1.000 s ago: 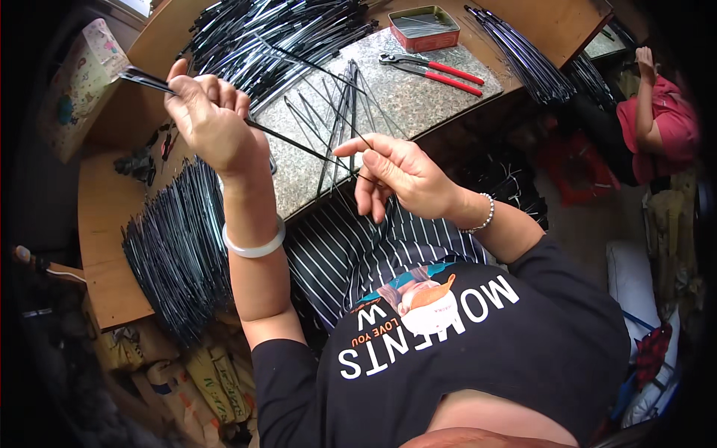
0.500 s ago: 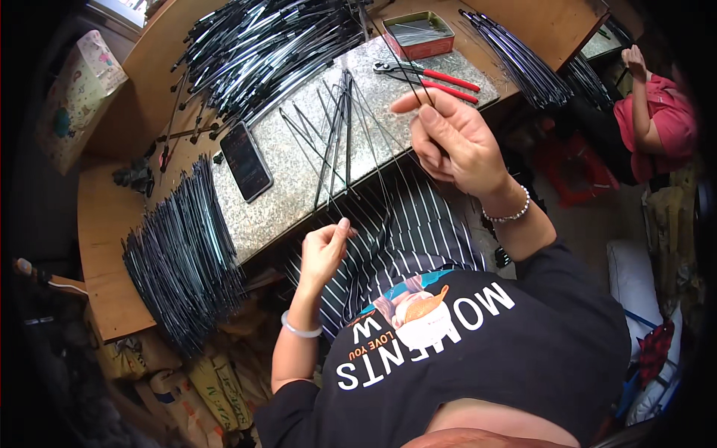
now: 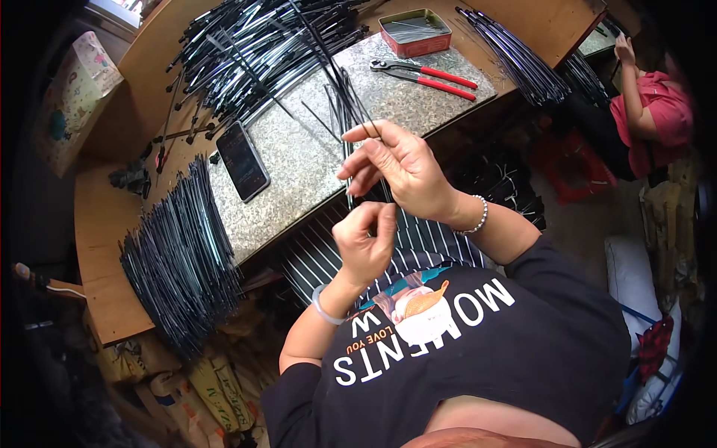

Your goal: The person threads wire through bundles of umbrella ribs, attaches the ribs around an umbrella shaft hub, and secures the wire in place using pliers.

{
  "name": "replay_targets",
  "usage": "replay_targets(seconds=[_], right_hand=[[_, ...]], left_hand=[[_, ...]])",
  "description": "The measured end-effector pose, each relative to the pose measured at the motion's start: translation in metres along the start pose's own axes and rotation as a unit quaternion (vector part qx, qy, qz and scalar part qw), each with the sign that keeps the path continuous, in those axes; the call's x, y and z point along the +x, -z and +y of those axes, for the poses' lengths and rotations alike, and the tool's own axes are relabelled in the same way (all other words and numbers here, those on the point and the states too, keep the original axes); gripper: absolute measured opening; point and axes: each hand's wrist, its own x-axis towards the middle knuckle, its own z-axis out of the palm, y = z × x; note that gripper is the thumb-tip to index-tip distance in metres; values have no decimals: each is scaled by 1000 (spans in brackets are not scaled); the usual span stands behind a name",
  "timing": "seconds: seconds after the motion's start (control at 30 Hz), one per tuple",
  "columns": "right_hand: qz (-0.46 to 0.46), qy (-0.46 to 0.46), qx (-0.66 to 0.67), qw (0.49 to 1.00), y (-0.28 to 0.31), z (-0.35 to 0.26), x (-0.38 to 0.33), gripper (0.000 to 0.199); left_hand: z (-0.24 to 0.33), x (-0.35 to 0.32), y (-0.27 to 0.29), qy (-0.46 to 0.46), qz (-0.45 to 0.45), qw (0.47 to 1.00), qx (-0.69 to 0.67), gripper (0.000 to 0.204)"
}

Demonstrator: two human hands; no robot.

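My right hand is above the near edge of the speckled stone slab. Its thumb and forefinger pinch thin black rods, which slant up and left over the slab. The other fingers are partly curled. Just below it, almost touching, my left hand is closed with its thumb against the forefinger; whatever is in it is hidden. More thin black rods lie on the slab beyond my hands. Pincers with red handles rest at the slab's far right.
A red tin of thin metal pieces stands behind the pincers. A phone lies on the slab's left. Bundles of black rods sit left, at the back and right. Another person in a pink top is at far right.
My right hand has come left and nearer, and my left hand has moved right, so the two are now close together. The pinched rods now slant further left across the slab.
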Motion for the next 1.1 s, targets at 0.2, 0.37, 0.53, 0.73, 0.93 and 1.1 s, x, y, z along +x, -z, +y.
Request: replay_targets(seconds=[0.2, 0.37, 0.53, 0.73, 0.93, 1.1], right_hand=[[-35, -74, 117, 990, 15, -43, 6, 29], [27, -34, 90, 995, 32, -68, 14, 30], [12, -8, 82, 997, 51, -46, 21, 29], [67, -2, -94, 993, 50, -38, 18, 26], [91, 100, -159, 978, 44, -8, 19, 26], [14, -21, -38, 999, 19, -13, 13, 26]], left_hand=[[-11, -22, 13, 193, -184, 964, 15, 33], [-46, -38, 5, 478, -140, 840, -214, 46], [-23, 7, -41, 505, -45, 755, -417, 45], [-34, 9, -58, 384, -117, 760, -511, 33], [-11, -1, -49, 251, -85, 885, -383, 28], [-20, -6, -46, 100, -116, 962, -227, 21]])
